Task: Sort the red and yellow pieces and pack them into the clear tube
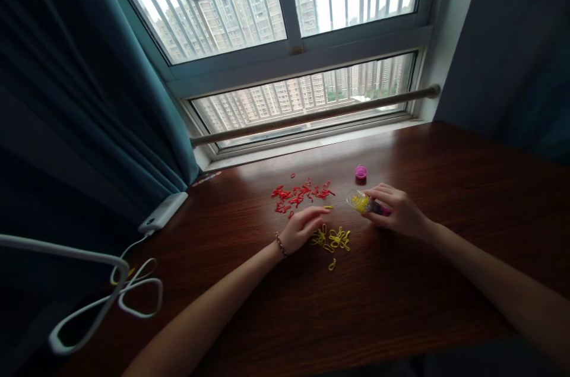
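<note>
My left hand [305, 228], with a beaded bracelet at the wrist, reaches over the table. Its fingers are stretched out, and a small yellow piece [328, 207] lies at the fingertips; whether they touch it I cannot tell. Just beside this hand are several yellow loops [339, 238] that look like rubber bands, with a single loop [332, 265] nearer me. Beyond it spreads a pile of similar red loops [297, 193]. My right hand [398, 212] is closed around a small clear bottle [360, 202], tilted on its side, its mouth facing left. Yellow and darker pieces show inside.
A pink cap [360, 172] sits on the brown wooden table [249, 300] behind the bottle. At the left are a white device [162, 212] and a looped white cable [141, 291]. A blue curtain [146, 104] and a barred window [294, 47] border the table.
</note>
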A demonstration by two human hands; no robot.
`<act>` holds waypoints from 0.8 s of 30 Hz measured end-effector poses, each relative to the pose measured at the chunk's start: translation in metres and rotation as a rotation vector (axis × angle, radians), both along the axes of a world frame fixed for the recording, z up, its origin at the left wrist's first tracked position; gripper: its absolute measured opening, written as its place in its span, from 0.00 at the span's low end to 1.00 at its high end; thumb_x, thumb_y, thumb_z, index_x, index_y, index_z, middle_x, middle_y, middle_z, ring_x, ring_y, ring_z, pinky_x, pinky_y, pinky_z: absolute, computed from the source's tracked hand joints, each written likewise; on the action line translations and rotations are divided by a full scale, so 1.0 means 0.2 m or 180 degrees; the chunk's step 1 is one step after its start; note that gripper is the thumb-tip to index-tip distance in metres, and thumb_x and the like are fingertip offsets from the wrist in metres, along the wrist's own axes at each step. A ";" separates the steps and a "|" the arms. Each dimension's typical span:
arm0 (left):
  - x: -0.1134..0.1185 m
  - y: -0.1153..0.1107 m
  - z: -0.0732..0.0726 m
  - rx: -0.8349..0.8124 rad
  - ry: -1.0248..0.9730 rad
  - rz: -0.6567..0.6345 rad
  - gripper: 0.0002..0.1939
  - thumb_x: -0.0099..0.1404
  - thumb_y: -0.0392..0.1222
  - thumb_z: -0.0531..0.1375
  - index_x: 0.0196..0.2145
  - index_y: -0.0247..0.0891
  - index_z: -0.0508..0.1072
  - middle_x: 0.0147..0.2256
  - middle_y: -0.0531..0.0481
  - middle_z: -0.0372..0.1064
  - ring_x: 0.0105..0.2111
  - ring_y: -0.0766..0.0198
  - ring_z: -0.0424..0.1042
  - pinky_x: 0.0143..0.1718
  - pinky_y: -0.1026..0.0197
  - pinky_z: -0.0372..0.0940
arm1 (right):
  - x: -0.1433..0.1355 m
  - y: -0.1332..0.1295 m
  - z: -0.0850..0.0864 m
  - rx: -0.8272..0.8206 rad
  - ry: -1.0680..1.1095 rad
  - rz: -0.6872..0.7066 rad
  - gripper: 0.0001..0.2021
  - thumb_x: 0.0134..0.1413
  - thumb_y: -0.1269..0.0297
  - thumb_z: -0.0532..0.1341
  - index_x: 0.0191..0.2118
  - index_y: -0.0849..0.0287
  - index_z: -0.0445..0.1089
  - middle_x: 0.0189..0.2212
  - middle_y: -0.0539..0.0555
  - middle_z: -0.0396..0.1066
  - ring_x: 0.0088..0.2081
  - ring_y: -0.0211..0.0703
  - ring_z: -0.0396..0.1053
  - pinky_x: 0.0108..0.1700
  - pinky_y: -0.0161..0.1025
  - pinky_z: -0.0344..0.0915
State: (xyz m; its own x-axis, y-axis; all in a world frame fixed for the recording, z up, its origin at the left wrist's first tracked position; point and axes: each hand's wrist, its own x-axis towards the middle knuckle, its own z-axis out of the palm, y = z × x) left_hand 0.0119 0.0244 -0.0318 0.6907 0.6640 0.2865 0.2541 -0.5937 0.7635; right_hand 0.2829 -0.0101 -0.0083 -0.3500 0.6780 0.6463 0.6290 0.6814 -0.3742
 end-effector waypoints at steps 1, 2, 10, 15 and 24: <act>-0.01 0.00 0.00 0.0127 0.0020 0.0141 0.16 0.64 0.42 0.49 0.48 0.38 0.66 0.47 0.43 0.67 0.47 0.59 0.66 0.49 0.54 0.62 | 0.00 0.00 0.00 0.0010 -0.0004 0.0000 0.17 0.46 0.58 0.62 0.44 0.57 0.68 0.35 0.55 0.71 0.37 0.48 0.66 0.40 0.44 0.64; -0.01 0.01 -0.01 0.0290 0.0087 0.0292 0.17 0.63 0.43 0.50 0.49 0.38 0.65 0.50 0.42 0.64 0.51 0.58 0.63 0.52 0.52 0.59 | 0.00 0.00 0.00 0.0018 -0.0014 0.0001 0.17 0.46 0.59 0.62 0.43 0.57 0.68 0.35 0.55 0.71 0.37 0.48 0.66 0.40 0.44 0.64; 0.04 0.04 -0.05 0.0357 0.0582 -0.0036 0.21 0.63 0.47 0.50 0.51 0.37 0.63 0.52 0.42 0.61 0.54 0.57 0.59 0.55 0.52 0.55 | 0.00 -0.01 0.00 0.0030 -0.0049 -0.0002 0.16 0.47 0.59 0.62 0.44 0.57 0.68 0.35 0.55 0.71 0.36 0.48 0.66 0.39 0.44 0.64; -0.04 0.02 -0.01 -0.0330 -0.0015 0.0290 0.18 0.64 0.49 0.47 0.39 0.36 0.70 0.31 0.47 0.72 0.31 0.63 0.72 0.35 0.61 0.67 | 0.00 -0.01 0.00 0.0015 -0.0110 0.0002 0.17 0.47 0.60 0.62 0.45 0.58 0.67 0.34 0.56 0.71 0.36 0.48 0.66 0.39 0.44 0.64; -0.11 0.08 0.04 -0.0028 0.1599 -0.0085 0.39 0.34 0.52 0.69 0.45 0.39 0.68 0.34 0.51 0.61 0.23 0.72 0.59 0.26 0.66 0.61 | 0.01 0.00 -0.01 0.0009 -0.0385 0.0041 0.21 0.46 0.61 0.62 0.48 0.57 0.66 0.37 0.56 0.69 0.37 0.48 0.64 0.39 0.44 0.64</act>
